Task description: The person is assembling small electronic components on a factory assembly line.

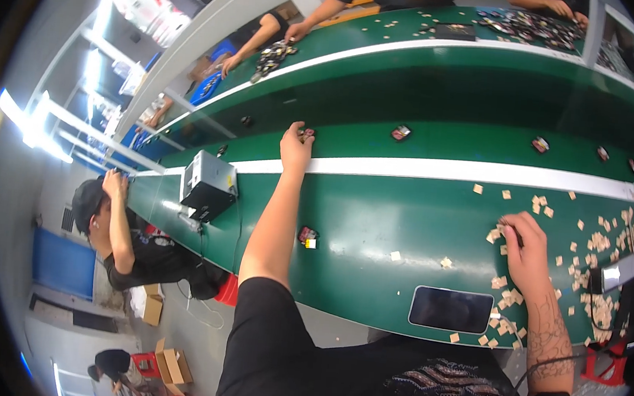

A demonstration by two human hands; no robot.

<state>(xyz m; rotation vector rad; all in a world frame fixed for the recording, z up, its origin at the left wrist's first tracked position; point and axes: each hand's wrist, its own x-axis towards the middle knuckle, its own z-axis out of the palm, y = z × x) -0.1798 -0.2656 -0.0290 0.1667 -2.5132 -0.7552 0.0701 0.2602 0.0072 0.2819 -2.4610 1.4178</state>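
Note:
My left hand point(295, 149) reaches over the white rail to the green conveyor belt. Its fingers are closed on a small dark-and-red packet point(308, 134). On the near green table, another dark-and-red packet point(307, 234) with a yellow-and-white tag lies beside my left forearm. My right hand point(527, 253) is low over the table at the right, thumb and fingers pinched at a small beige square point(493, 235) among others. Its fingertips partly cover what they hold. A phone point(450, 310), screen dark, lies between my arms near the front edge, a white cable at its right end.
Many beige squares point(597, 242) lie scattered at the right, by a small lit device point(616, 273). Spaced packets point(401, 133) sit along the belt. A black-and-silver box-shaped machine point(209, 183) stands left. A seated co-worker point(156, 260) is beyond it; others work across the belt.

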